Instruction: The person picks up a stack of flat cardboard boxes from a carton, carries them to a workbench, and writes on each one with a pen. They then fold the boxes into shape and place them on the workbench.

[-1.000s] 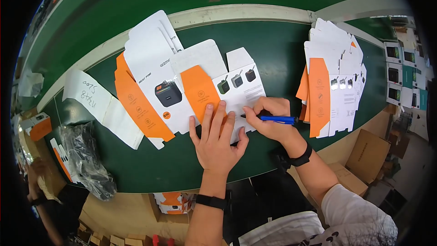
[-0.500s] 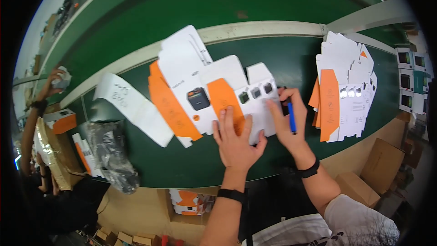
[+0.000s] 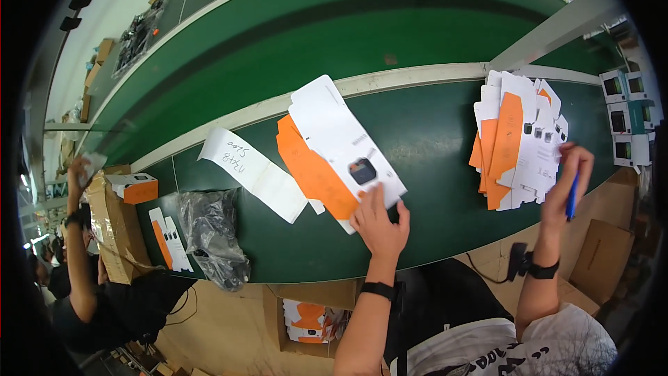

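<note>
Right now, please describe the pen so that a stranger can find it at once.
On the long green table, look at the right end, where a pile of flat white and orange boxes lies. At the pile's right edge is the person's right hand, with the pen slanting down along its right side. Its bright blue body sets it apart from the boxes.

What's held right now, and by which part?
Right hand: blue pen, gripped part hidden by the hand. Left hand rests on a flat carton; no grip visible.
</note>
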